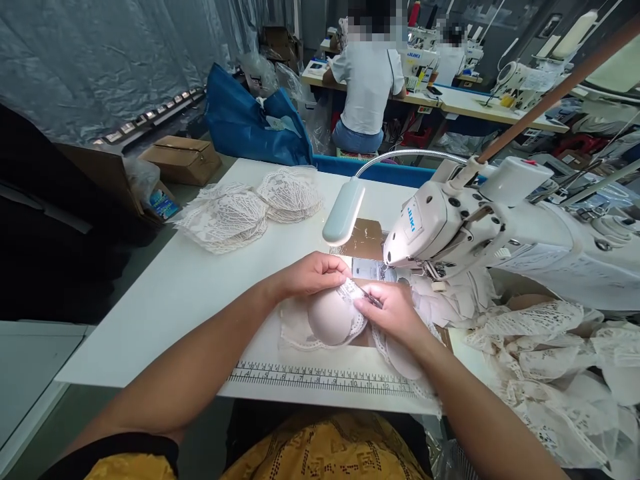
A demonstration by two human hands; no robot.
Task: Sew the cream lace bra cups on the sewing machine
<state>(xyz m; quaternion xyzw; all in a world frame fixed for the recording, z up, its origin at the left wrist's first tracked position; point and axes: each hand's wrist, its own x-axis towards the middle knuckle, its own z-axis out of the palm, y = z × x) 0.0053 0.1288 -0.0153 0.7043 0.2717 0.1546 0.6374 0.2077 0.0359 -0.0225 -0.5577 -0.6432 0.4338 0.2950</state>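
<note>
A white bra with lace edging (pixel 330 320) lies at the front of the sewing table, one padded cup facing up. My left hand (pixel 323 273) pinches the lace at the cup's upper edge. Close beside it, my right hand (pixel 393 308) is closed around a slim dark metal tool (pixel 371 299), whose exact kind is too small to make out. The tool's tip points at the lace between my hands. The bra's other cup (pixel 404 360) hangs partly under my right wrist. A white sewing machine (pixel 440 223) stands just beyond my right hand.
Stacked lace pieces (pixel 225 217) rest at the table's left rear. A lamp (pixel 345 210) on a bent neck hangs above my hands. Lace bra pieces (pixel 555 373) heap up at the right. A printed ruler (pixel 325 380) runs along the front edge. A person (pixel 367 87) sits at a table beyond.
</note>
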